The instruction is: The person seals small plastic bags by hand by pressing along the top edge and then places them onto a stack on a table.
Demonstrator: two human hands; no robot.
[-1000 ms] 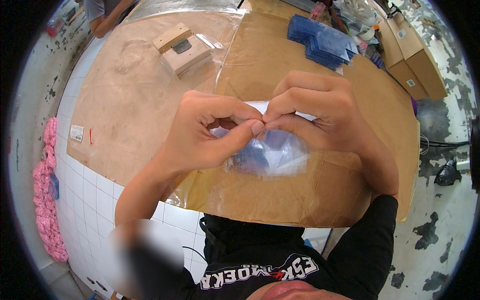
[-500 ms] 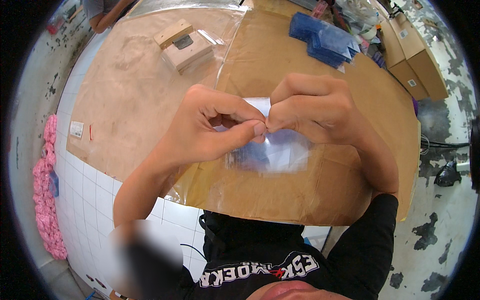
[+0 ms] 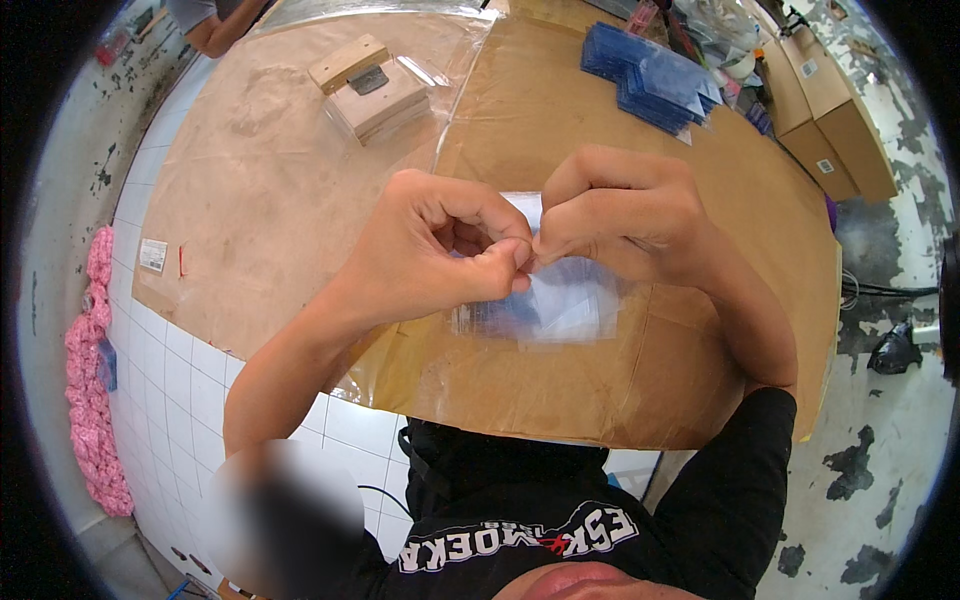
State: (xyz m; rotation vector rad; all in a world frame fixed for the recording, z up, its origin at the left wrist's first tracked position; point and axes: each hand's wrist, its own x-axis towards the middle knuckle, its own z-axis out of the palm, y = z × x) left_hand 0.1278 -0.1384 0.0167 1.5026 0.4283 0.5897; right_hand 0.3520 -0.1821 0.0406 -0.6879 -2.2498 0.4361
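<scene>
My left hand (image 3: pixel 425 250) and my right hand (image 3: pixel 635 215) meet above the middle of the table, fingertips touching. Thumb and forefinger of each are pinched together. Whatever lies between them is too small or too hidden to name. Under the hands is a loose pile of clear plastic sheets (image 3: pixel 570 310), partly covered by the fingers, with white and bluish patches showing through.
Brown paper and clear film cover the table (image 3: pixel 250 200). A wooden block (image 3: pixel 378 100) with a dark piece lies far left of centre. Blue-edged flat plastic pieces (image 3: pixel 650 75) are stacked far right, near cardboard boxes (image 3: pixel 830 120). Pink bundles (image 3: pixel 95 400) line the left wall. Another person's arm (image 3: pixel 225 30) shows far left.
My left thumb and fingers have bent slightly, and the wrist has shifted a little. The right hand stays nearly still, with both pinches still together.
</scene>
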